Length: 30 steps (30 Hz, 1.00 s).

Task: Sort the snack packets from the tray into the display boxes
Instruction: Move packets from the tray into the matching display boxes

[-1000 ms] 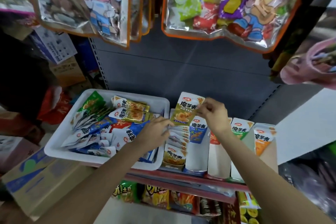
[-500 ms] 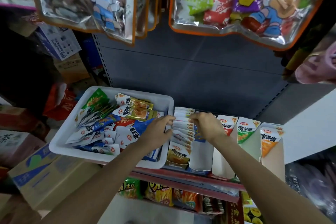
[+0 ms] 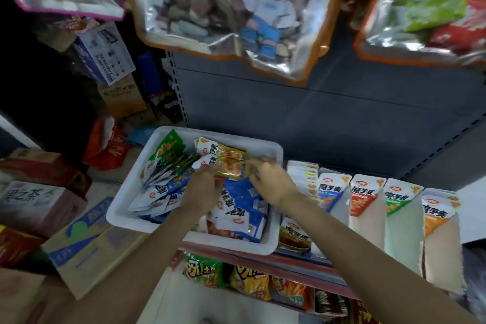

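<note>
A white tray (image 3: 131,208) on the shelf holds mixed snack packets: green ones (image 3: 168,150) at the left, gold ones (image 3: 226,152) at the back, blue ones (image 3: 244,200) in front. My right hand (image 3: 271,179) is over the tray and pinches the right end of a gold packet (image 3: 231,169). My left hand (image 3: 202,189) lies at that packet's left end, fingers bent down among the packets; blur hides its grip. To the right stands a row of display boxes: gold (image 3: 297,234), blue (image 3: 328,192), red (image 3: 364,197), green (image 3: 397,200), orange (image 3: 436,216).
Large clear gift bags (image 3: 223,8) hang overhead, close to the shelf's grey back panel (image 3: 315,113). Cardboard cartons (image 3: 79,244) are stacked at the left. A lower shelf under the tray carries chip bags (image 3: 247,281).
My right hand left the gold display box and moved left into the tray onto a gold packet. My left hand went from the tray's right edge further into the tray. The view swung left.
</note>
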Tool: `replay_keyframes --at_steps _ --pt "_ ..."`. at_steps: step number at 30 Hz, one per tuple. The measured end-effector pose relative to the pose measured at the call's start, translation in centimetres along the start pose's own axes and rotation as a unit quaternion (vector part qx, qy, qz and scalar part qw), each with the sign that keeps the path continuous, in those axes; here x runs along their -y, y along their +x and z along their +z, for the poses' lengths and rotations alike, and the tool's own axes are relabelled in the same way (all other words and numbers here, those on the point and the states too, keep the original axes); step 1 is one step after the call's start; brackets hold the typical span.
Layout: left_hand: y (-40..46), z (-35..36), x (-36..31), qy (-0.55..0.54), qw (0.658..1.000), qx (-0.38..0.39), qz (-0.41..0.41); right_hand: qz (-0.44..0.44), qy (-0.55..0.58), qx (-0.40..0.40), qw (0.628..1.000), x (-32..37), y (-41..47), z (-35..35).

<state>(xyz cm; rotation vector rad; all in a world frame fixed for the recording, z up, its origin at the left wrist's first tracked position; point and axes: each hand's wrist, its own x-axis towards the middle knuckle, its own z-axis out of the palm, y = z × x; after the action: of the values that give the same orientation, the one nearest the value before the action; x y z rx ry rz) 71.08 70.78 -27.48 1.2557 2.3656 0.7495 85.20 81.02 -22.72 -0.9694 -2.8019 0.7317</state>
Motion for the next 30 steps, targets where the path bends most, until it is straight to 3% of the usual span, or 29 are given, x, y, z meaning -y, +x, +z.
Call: replay_keyframes --at_steps 8,13,16,18,22,26,30 --pt "3.4 -2.4 3.0 -0.088 0.978 0.058 -0.183 0.086 -0.036 0.177 0.98 1.9 5.6 7.5" --pt "6.0 -2.6 1.8 -0.124 0.959 0.017 -0.253 0.082 -0.069 0.178 0.978 1.4 5.8 7.8" --pt "6.4 -2.5 1.5 -0.164 0.947 -0.035 -0.276 0.076 -0.016 0.173 0.982 1.0 5.6 7.5" --pt "6.5 -2.3 2.1 -0.178 0.944 -0.026 -0.277 0.072 0.021 0.167 0.983 0.9 5.3 7.1" --pt "5.7 -3.1 2.3 -0.223 0.952 -0.055 -0.203 0.057 0.099 0.112 0.987 1.1 4.4 5.3" --pt "3.6 -4.9 0.8 -0.19 0.976 -0.104 -0.011 0.041 0.191 -0.031 0.98 2.4 4.3 2.6" --pt "1.8 -6.7 -1.8 -0.097 0.974 -0.136 0.153 -0.012 0.269 -0.094 0.959 3.7 3.8 -0.9"
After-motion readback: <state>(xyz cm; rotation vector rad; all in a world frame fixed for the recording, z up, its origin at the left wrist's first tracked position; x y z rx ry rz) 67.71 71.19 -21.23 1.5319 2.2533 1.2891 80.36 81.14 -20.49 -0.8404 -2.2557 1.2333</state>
